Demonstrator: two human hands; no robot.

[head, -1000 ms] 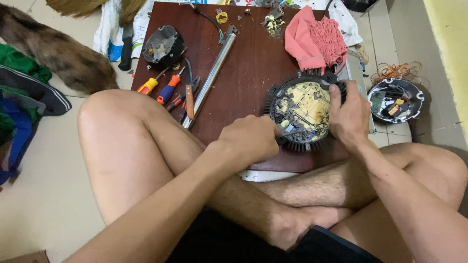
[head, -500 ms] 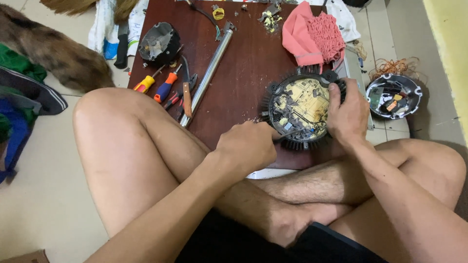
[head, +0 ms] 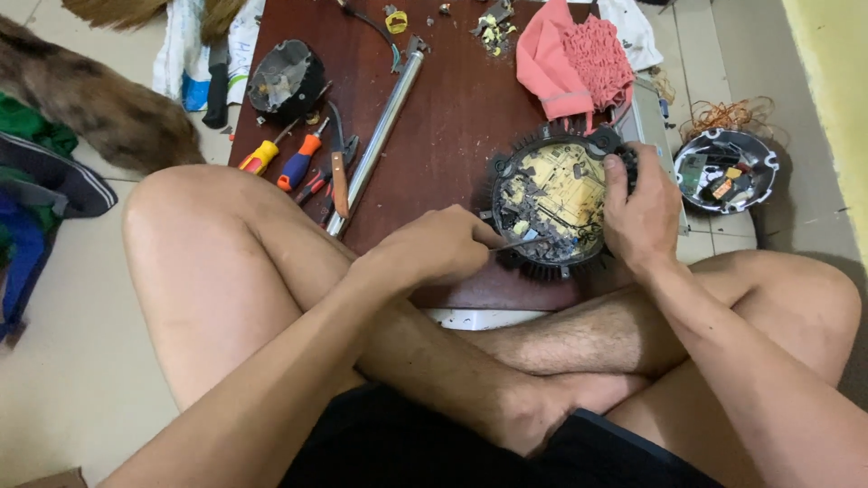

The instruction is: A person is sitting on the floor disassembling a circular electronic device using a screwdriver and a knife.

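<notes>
A round black finned housing (head: 506, 176) with a yellowish circuit board (head: 561, 185) inside lies on the dark red wooden board (head: 452, 117). My right hand (head: 644, 212) grips the housing's right rim, thumb over the edge. My left hand (head: 434, 248) is closed around a thin metal tool (head: 526, 242) whose tip reaches into the lower part of the housing among dark broken bits.
Screwdrivers with yellow and orange handles (head: 280, 158), pliers (head: 339, 167) and a long metal tube (head: 380, 131) lie at left. A black lamp part (head: 285, 81) sits behind them. A pink cloth (head: 579, 59) lies at the back. A round open housing (head: 728, 167) rests on the floor at right.
My left hand has moved right toward the housing and the tool tip now sits inside its lower edge. My right hand keeps its hold on the rim.
</notes>
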